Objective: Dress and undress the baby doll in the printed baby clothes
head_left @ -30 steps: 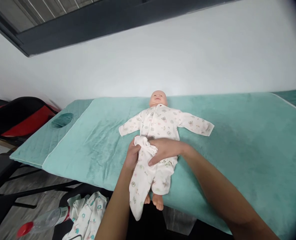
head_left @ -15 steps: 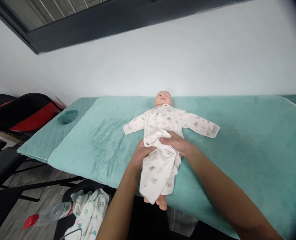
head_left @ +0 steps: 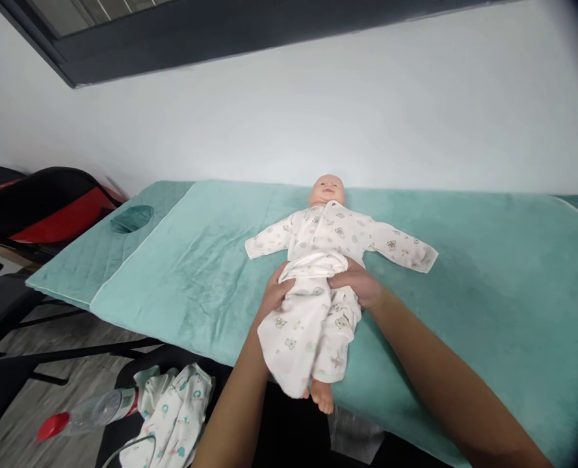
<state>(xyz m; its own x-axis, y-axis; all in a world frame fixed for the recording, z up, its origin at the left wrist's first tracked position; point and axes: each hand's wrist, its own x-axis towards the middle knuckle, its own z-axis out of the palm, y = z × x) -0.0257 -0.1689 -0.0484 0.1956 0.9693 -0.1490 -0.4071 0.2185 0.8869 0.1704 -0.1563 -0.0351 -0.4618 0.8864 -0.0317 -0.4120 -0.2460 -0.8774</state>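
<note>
A baby doll (head_left: 326, 188) lies on its back on a teal towel (head_left: 464, 273), head towards the wall, arms spread. It wears a white printed top (head_left: 328, 237) and white printed trousers (head_left: 303, 331). My left hand (head_left: 273, 296) grips the left side of the trousers' waistband at the doll's waist. My right hand (head_left: 357, 281) grips the waistband's right side. A bare foot (head_left: 322, 395) sticks out past the table's near edge.
The towel covers a massage table with a face hole (head_left: 131, 218) at its left end. A black and red chair (head_left: 45, 208) stands at the left. Below the table's edge lie a clear bottle with a red cap (head_left: 81, 416) and more printed baby clothes (head_left: 171, 409).
Both hands moved up the doll's body with the trousers' waistband, from the hips to the waist. The trouser legs now cover more of the doll's legs.
</note>
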